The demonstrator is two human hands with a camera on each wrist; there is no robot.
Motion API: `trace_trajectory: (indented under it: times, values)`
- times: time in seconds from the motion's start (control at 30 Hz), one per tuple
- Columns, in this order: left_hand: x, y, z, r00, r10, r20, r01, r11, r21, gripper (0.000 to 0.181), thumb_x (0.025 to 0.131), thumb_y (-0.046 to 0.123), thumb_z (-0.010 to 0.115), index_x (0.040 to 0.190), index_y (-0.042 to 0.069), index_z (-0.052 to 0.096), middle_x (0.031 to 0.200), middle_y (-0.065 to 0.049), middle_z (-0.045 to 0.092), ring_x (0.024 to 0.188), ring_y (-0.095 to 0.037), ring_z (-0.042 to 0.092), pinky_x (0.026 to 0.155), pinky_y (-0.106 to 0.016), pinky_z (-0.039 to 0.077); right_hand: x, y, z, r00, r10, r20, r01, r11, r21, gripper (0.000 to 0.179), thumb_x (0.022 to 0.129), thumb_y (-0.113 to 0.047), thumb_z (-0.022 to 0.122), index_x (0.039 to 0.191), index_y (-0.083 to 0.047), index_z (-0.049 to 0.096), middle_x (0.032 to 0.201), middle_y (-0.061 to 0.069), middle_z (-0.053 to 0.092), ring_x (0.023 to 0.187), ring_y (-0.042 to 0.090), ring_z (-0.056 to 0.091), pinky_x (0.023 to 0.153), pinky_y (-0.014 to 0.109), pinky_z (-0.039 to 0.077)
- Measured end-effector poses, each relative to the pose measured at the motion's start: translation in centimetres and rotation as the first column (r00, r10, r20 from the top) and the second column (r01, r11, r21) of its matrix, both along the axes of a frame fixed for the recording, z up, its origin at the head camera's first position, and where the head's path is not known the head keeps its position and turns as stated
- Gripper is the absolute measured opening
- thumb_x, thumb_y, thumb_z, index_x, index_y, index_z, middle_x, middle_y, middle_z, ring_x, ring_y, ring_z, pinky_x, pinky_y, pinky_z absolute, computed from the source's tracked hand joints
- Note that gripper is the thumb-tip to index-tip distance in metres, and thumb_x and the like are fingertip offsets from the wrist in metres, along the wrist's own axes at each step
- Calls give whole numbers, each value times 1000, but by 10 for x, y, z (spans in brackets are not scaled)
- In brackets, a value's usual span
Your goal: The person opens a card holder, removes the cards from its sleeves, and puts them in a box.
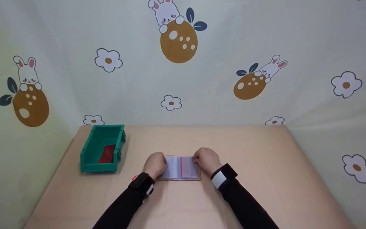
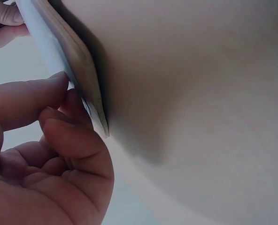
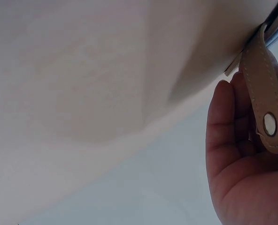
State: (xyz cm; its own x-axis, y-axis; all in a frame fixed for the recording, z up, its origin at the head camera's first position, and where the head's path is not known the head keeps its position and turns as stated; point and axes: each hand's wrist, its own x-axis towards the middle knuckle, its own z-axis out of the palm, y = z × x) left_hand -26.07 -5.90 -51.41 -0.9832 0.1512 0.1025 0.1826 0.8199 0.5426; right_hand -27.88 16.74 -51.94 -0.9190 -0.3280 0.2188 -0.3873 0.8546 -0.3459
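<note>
A small card holder [image 1: 172, 170] with clear plastic sleeves lies spread open on the table, a pinkish card or insert [image 1: 188, 168] showing in its right half. My left hand [image 1: 154, 164] pinches the left edge between thumb and curled fingers; the left wrist view shows the thumb [image 2: 54, 86] on the sleeve side. At the upper right edge, my right hand [image 1: 209, 160] pinches the holder's sleeves with thumb and finger. A tan stitched strap [image 3: 263, 89] with a metal snap [image 3: 269, 123] hangs from the cover in front of the right palm, hiding part of the fingers.
A green plastic bin [image 1: 98, 167] stands at the table's left side with a dark red flat item [image 1: 107, 154] inside. The beige tabletop [image 1: 249, 152] ends at a patterned cloth wall [image 1: 211, 105] behind and at both sides.
</note>
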Motion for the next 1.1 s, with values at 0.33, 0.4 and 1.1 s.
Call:
trace_trajectory:
  times: [0.33,0.4,1.1]
  values:
    - [1,0,-3,1000,7,-16,-7,1000,17,8,75,-5,64,72,1,69,73,-7,66,68,-25,61,69,-40,52,-3,-1,1,1000,14,-19,-13,999,45,5,80,-12,80,83,-9,79,84,3,73,80,21,68,74,36,54]
    - [1,0,-3,1000,6,-22,-5,1000,20,8,74,-5,64,72,2,68,73,-7,66,68,-25,61,69,-40,51,-3,-2,1,999,20,-29,-18,998,53,5,80,-13,81,82,-9,79,83,3,72,79,22,68,74,37,54]
    - [2,0,-1,1000,15,3,-15,1000,11,5,76,-2,66,73,3,66,73,-7,65,71,-27,61,71,-40,51,0,-6,1,994,53,-96,-40,990,136,4,81,-12,80,78,-10,78,80,3,69,77,21,66,70,35,54]
